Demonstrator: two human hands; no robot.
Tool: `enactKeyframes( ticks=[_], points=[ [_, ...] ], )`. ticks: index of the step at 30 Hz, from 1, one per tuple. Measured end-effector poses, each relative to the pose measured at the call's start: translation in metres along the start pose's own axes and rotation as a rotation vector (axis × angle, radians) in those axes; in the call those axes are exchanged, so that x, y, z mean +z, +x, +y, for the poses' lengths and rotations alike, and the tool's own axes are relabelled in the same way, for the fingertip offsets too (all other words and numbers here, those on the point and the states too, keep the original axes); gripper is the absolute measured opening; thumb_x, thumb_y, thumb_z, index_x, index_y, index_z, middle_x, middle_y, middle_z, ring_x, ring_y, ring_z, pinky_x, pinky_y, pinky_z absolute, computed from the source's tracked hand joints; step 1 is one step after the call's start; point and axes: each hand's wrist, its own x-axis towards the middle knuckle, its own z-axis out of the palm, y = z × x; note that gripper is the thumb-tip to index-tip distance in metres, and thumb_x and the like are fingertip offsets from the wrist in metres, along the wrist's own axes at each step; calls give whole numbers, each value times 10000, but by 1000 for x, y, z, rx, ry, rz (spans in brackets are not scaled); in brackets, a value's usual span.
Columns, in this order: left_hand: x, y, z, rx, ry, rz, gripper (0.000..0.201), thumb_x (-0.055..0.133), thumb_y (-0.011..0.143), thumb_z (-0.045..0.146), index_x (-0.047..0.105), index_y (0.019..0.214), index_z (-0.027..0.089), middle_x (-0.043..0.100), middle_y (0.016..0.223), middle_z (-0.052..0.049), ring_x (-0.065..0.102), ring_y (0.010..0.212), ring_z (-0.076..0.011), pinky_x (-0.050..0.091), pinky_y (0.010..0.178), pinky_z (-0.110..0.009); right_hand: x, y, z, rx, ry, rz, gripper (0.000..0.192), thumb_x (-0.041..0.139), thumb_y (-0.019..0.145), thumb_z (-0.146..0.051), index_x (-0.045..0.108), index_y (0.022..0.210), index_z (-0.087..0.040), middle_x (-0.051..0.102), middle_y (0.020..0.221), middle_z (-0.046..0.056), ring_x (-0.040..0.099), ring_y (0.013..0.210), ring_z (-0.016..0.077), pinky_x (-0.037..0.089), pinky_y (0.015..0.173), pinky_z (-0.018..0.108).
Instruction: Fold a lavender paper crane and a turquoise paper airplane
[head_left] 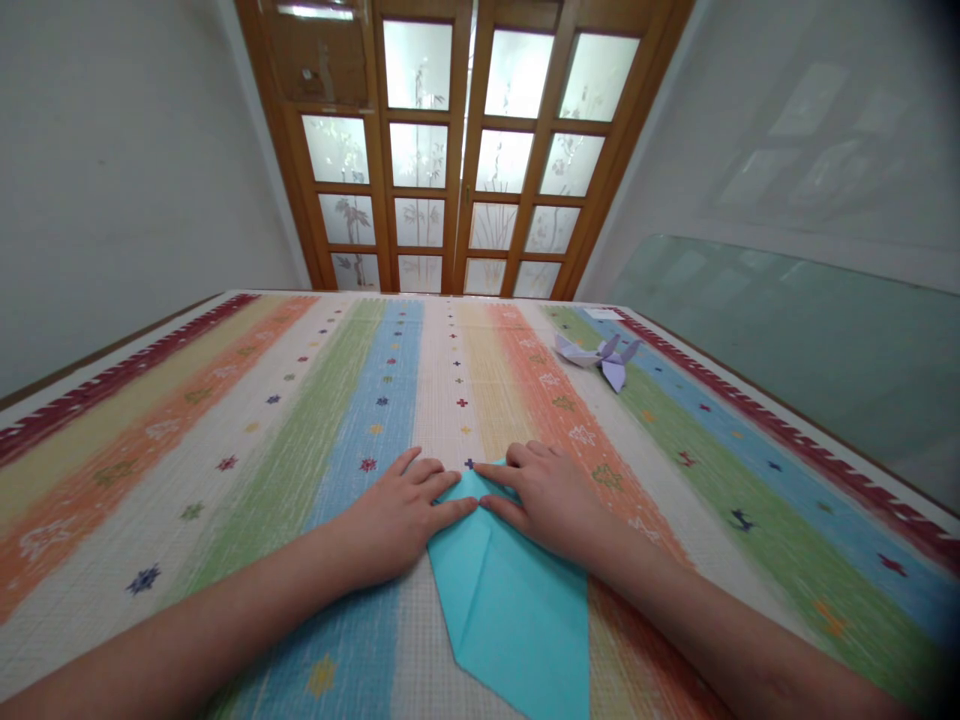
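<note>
A turquoise sheet of paper [525, 610], partly folded with a crease down its left part, lies on the striped tablecloth in front of me. My left hand [409, 510] presses on the upper left of the paper, its thumb and fingers on the far tip. From the other side, my right hand [551, 495] holds the same tip between thumb and index finger, its other fingers curled. Both thumb tips almost meet on the paper's surface. The hands cover part of the far edges, so the folds there are partly hidden.
Folded lilac paper pieces [606, 358] sit on the cloth at the far right. Behind them lies a small white slip [602, 314]. The striped tablecloth [247, 520] spans the table. Wooden glass-paned doors [459, 150] stand beyond it, with a pale green panel [795, 330] along the right wall.
</note>
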Motion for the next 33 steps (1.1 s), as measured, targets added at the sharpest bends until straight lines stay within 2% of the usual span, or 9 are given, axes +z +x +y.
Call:
enactKeyframes(
  ticks=[7, 14, 22, 25, 28, 30, 33],
  points=[
    [-3, 1, 8, -10, 115, 44, 383, 446, 1008, 280, 531, 1381, 295, 636, 1192, -87, 548, 1102, -284, 306, 1110, -548, -9, -2, -2, 108, -138, -38, 394, 612, 898, -589, 717, 1142, -298, 657, 942, 92, 602, 936, 306, 419, 791, 420],
    [-6, -1, 14, -77, 239, 48, 499, 479, 966, 205, 459, 1464, 210, 675, 905, -101, 584, 934, -296, 387, 1020, -537, -14, -1, 0, 177, -170, -69, 439, 608, 869, -643, 737, 1009, -248, 670, 927, 114, 616, 932, 337, 439, 770, 445],
    [-3, -5, 14, -148, 254, 95, 490, 518, 924, 179, 519, 1411, 123, 686, 806, -113, 598, 865, -298, 406, 972, -558, -10, -6, 4, 201, -150, -32, 493, 605, 854, -666, 737, 1028, -225, 675, 966, 138, 610, 954, 348, 450, 814, 483],
    [-2, -7, 14, -215, 250, 111, 474, 528, 940, 220, 525, 1402, 114, 688, 807, -115, 597, 874, -313, 425, 935, -563, -7, -7, 7, 208, -118, -21, 495, 621, 851, -651, 728, 1051, -211, 675, 997, 142, 604, 989, 355, 452, 847, 495],
    [-6, -8, 13, -257, 231, 124, 399, 543, 956, 281, 584, 1325, 134, 692, 938, -130, 593, 926, -329, 456, 882, -548, -2, -7, 11, 216, -48, 8, 529, 635, 858, -619, 674, 1192, -210, 673, 1079, 137, 596, 1050, 357, 452, 889, 498],
    [-7, -7, 12, -212, 218, 126, 303, 537, 962, 252, 629, 1238, 166, 674, 1069, -130, 588, 970, -324, 474, 857, -514, 1, -5, 13, 205, 16, 35, 540, 625, 878, -597, 632, 1263, -218, 662, 1147, 131, 588, 1090, 347, 448, 918, 490],
    [-7, -6, 9, -106, 176, 114, 214, 522, 973, 211, 659, 1136, 194, 644, 1167, -113, 580, 1007, -303, 489, 842, -468, 4, -2, 15, 160, 102, 53, 479, 630, 891, -564, 640, 1228, -224, 655, 1164, 118, 588, 1100, 318, 444, 942, 462]
  ],
)
